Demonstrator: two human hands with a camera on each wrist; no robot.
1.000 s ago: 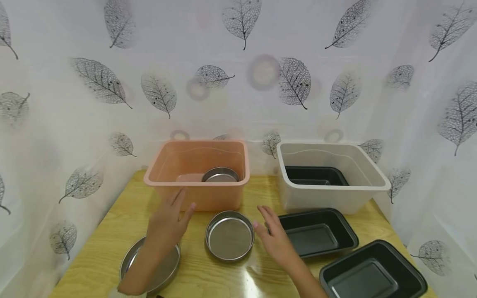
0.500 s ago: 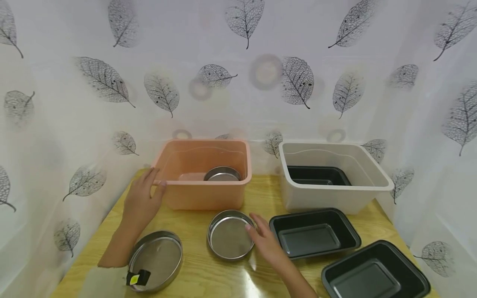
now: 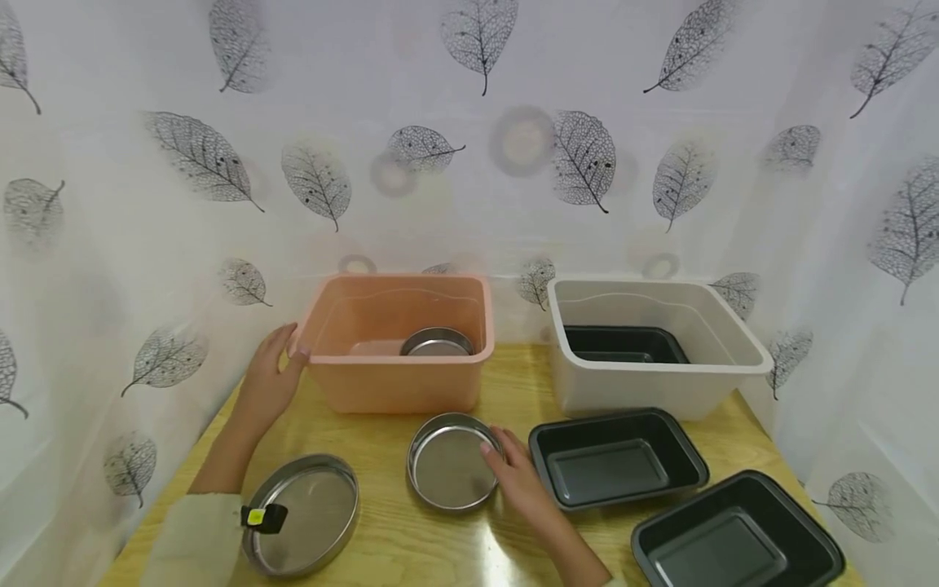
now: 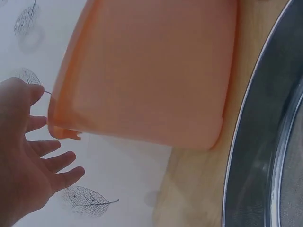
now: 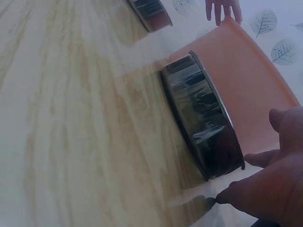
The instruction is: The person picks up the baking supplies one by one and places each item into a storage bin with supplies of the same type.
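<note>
In the head view, my left hand (image 3: 270,383) is at the near left corner of a pink plastic bin (image 3: 396,383). The left wrist view has that hand's fingers (image 4: 64,162) spread loosely beside the bin's rim. My right hand (image 3: 519,477) is at the right edge of a small round metal cake pan (image 3: 453,469), which lies flat on the table. From the right wrist, its fingertips (image 5: 255,158) appear at the pan's rim, with the thumb apart; whether they press on it is unclear. Inside the pink bin sits another round pan (image 3: 436,342).
A larger round pan (image 3: 304,514) lies at the front left of the wooden table (image 3: 411,554). At the back right, a white bin (image 3: 660,391) holds a dark rectangular loaf pan (image 3: 623,344). Two more dark loaf pans, one nearer (image 3: 741,538) and one farther (image 3: 619,461), lie before it.
My left hand has moved left from in front of the pink bin to its near left corner. My right hand has come left and down to the small round pan's edge.
</note>
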